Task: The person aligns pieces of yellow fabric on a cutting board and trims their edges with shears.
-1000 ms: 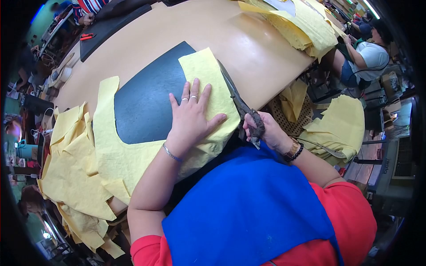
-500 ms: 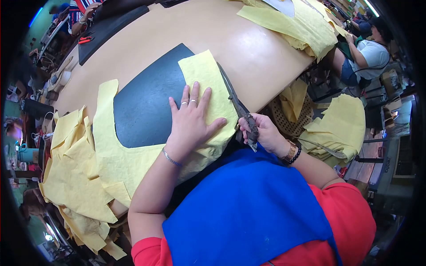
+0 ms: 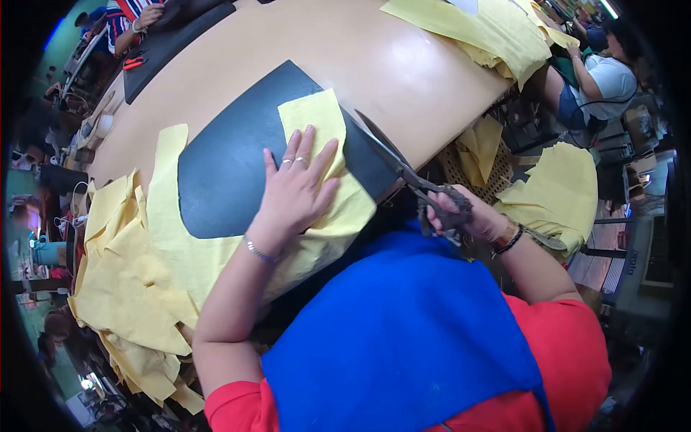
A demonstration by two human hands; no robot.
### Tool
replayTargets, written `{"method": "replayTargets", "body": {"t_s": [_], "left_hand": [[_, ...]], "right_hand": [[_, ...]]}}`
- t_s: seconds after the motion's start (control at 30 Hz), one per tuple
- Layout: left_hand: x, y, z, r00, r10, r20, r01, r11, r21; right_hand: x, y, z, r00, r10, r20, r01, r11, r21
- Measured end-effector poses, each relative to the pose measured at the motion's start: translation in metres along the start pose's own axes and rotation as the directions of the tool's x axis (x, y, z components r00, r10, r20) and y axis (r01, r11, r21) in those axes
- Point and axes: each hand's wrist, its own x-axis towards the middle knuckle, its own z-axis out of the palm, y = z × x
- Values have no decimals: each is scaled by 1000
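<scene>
My left hand (image 3: 299, 183) lies flat with spread fingers on a piece of yellow fabric (image 3: 209, 259). The fabric lies around and partly over a dark flat board (image 3: 230, 155) at the table's front edge, and a fold of it bunches beside my thumb. In my right hand (image 3: 471, 212) is a pair of large scissors (image 3: 403, 169), their handles wrapped in dark, worn material. The blades point up and left over the board's right corner, just right of the fabric and apart from it.
Yellow fabric pieces (image 3: 129, 281) hang over the table's left edge, and more yellow fabric (image 3: 482, 36) lies at the far right. A perforated basket (image 3: 497, 173) and stacked yellow pieces (image 3: 558, 187) stand to the right. Red-handled cutters (image 3: 134, 63) lie far left. Two other people sit across and right.
My right hand has moved right with the scissors, away from the fabric. The fabric's right part has shifted left with my left hand, baring the board's right corner.
</scene>
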Motion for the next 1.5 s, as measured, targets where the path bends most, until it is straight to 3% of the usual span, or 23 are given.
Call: {"method": "replayTargets", "body": {"t_s": [0.13,0.4,0.57,0.67,0.83,1.13,1.5], "left_hand": [[-23,-20,-17,958,257,129,-254,967,-38],[-35,-28,-33,876,393,281,-399,916,-38],[-32,-31,-31,855,413,314,-411,908,-76],[-31,-32,-31,851,414,322,-408,909,-91],[-29,-31,-33,847,415,332,-408,908,-95],[-28,-32,-30,842,396,365,-390,916,-95],[-26,-31,-32,843,392,369,-381,918,-106]], "right_hand": [[-9,-11,-43,973,121,196,-92,985,-148],[15,-33,-67,957,145,249,-83,966,-244],[34,-61,-72,941,217,259,-119,931,-346],[47,-75,-80,913,225,341,-50,889,-455],[55,-86,-82,919,242,312,-52,857,-512],[52,-99,-86,910,290,298,-94,841,-533],[65,-98,-89,911,253,325,-12,805,-593]]}}
